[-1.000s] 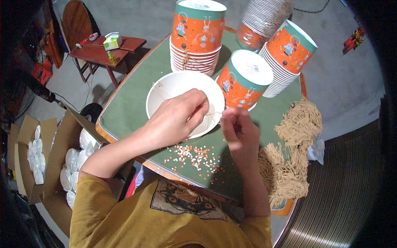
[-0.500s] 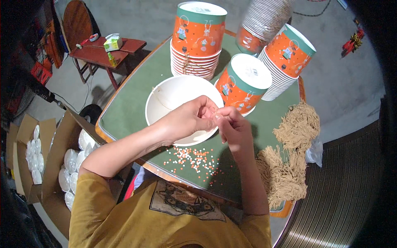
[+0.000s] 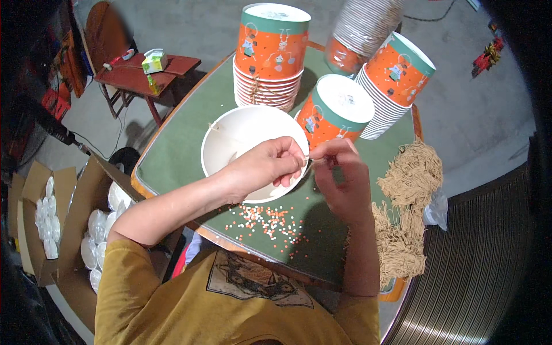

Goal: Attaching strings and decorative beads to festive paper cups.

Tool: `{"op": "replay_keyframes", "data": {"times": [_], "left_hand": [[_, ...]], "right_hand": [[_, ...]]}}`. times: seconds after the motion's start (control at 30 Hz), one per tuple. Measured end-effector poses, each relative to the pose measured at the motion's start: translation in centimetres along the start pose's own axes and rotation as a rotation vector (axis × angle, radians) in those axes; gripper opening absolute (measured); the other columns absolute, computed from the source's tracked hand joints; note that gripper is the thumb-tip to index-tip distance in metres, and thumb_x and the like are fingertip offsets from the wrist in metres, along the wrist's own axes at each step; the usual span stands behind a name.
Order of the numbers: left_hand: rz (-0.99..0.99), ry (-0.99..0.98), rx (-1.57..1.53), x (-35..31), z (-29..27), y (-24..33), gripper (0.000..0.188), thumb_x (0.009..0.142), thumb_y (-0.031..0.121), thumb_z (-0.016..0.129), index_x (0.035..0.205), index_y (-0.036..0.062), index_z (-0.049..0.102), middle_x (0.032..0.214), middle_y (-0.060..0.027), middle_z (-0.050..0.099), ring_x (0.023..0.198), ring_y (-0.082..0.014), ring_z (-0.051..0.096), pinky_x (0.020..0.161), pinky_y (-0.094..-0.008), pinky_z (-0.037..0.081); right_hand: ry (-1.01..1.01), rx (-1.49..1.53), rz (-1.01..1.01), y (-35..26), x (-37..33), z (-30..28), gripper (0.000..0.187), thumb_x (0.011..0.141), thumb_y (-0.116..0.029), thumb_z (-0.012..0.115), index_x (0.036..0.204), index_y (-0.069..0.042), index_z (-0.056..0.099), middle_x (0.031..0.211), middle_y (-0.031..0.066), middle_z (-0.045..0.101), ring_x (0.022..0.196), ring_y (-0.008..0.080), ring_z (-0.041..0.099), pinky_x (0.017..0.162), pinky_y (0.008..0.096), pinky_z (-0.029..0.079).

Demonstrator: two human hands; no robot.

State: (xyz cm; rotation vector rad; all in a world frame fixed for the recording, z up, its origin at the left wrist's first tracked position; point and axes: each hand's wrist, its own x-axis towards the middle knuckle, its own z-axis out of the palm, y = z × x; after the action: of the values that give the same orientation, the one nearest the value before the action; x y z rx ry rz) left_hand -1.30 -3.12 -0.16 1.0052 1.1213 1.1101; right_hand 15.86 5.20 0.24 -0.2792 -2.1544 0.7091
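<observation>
A white paper bucket (image 3: 221, 152) has its mouth facing me, and I see into its pale inside. A thin beige cord (image 3: 223, 135) comes through its left rim and runs inward, partly hidden by my hand. At the bucket's right rim my left hand (image 3: 275, 164) is closed, thumb and fingers pinching around the cord's end. Just to its right, my right hand (image 3: 340, 172) pinches the same small end between thumb and forefinger. The fingertips almost touch; exactly how the cord passes there is too small to tell.
Upturned orange-and-green buckets (image 3: 273, 49) stand in stacks at the back, one (image 3: 339, 109) close behind my right hand. Orange and white confetti dots (image 3: 264, 221) lie on the green tabletop (image 3: 175, 144). Beige cord bundles (image 3: 411, 172) lie right; cartons (image 3: 86, 184) of wrapped white lids stand left.
My right hand has shifted a little right and up, turning at the wrist, so a small gap shows between the hands. My left hand stays almost in place. The view has shifted slightly.
</observation>
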Motion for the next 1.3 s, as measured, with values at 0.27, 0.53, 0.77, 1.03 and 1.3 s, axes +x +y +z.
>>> {"op": "replay_keyframes", "data": {"times": [0.27,0.53,0.77,1.03,1.3], "left_hand": [[0.024,-0.094,0.146,-0.3,0.5,0.1,0.009,0.094,0.012,0.054,0.091,0.0038,0.056,0.076,0.0034,0.053,0.068,-0.0049,0.048,0.062,-0.0203,0.04],[-0.045,-0.1,0.074,-0.1,0.0,-0.2,0.017,0.095,0.021,0.059,0.092,0.0041,0.06,0.074,0.0039,0.053,0.064,-0.0039,0.046,0.058,-0.02,0.038],[-0.035,-0.06,0.052,0.0,-0.1,-0.2,0.015,0.095,0.018,0.058,0.091,0.0031,0.06,0.072,0.0033,0.053,0.063,-0.004,0.047,0.058,-0.0192,0.039],[-0.045,-0.068,0.029,0.2,0.0,-0.3,0.015,0.094,0.018,0.058,0.093,0.0028,0.06,0.073,0.0031,0.054,0.064,-0.0038,0.047,0.058,-0.0187,0.039],[-0.054,-0.056,0.042,0.2,0.0,-0.3,0.015,0.094,0.016,0.059,0.095,0.0014,0.06,0.076,0.0021,0.055,0.065,-0.0042,0.048,0.058,-0.0183,0.04]], "right_hand": [[-0.101,-0.078,-0.096,-0.4,1.6,-0.3,0.008,0.087,-0.006,0.055,0.094,-0.006,0.058,0.088,0.0094,0.061,0.079,0.0311,0.056,0.075,0.0382,0.044],[-0.063,-0.058,0.044,2.0,-0.7,-0.5,0.012,0.08,0.0,0.058,0.091,-0.005,0.057,0.085,0.0087,0.06,0.081,0.0303,0.058,0.075,0.0402,0.045],[-0.002,-0.226,-0.018,-0.5,-2.3,0.4,0.021,0.069,0.0,0.069,0.085,-0.006,0.057,0.084,0.0079,0.06,0.082,0.0284,0.058,0.075,0.0396,0.045],[0.018,-0.084,0.266,-1.4,-3.1,1.3,0.02,0.072,0.0,0.072,0.082,-0.004,0.055,0.077,0.0075,0.055,0.071,0.0214,0.058,0.064,0.0329,0.048],[0.125,-0.125,0.267,-1.2,-3.5,1.6,0.018,0.075,-0.002,0.073,0.083,-0.004,0.057,0.076,0.0065,0.054,0.064,0.0182,0.055,0.057,0.0299,0.047]]}}
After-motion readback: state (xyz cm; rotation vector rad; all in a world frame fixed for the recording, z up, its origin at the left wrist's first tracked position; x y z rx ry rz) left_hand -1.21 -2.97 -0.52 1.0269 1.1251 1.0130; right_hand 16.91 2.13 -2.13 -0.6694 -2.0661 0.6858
